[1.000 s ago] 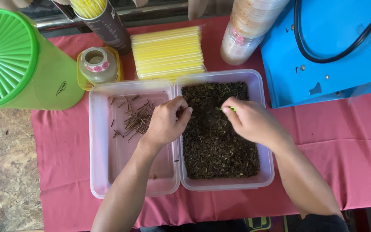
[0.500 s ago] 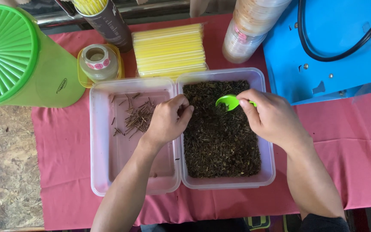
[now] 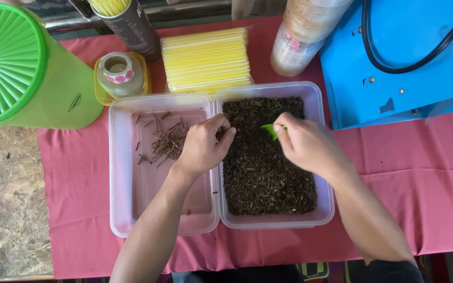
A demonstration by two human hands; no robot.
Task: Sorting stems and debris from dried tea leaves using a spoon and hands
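Observation:
Two clear plastic trays stand side by side on a pink cloth. The right tray [image 3: 328,209] is full of dark dried leaves [image 3: 268,173]. The left tray [image 3: 124,199] holds a small heap of brown stems [image 3: 164,142]. My right hand [image 3: 308,144] grips a small green spoon [image 3: 269,129], its tip dipped into the leaves near the tray's far end. My left hand [image 3: 204,145] rests over the edge between the trays, fingers curled and pinched together; whether it holds a stem is hidden.
A green lidded jug [image 3: 24,73] lies at the left, beside a roll of stickers [image 3: 119,73]. A pack of yellow straws [image 3: 205,58] and stacked cup lids [image 3: 302,36] sit behind the trays. A blue machine [image 3: 410,52] stands at the right.
The right hand lifted the green spoon clear of the leaves, then lowered it back into them toward the left. The left hand stayed in place.

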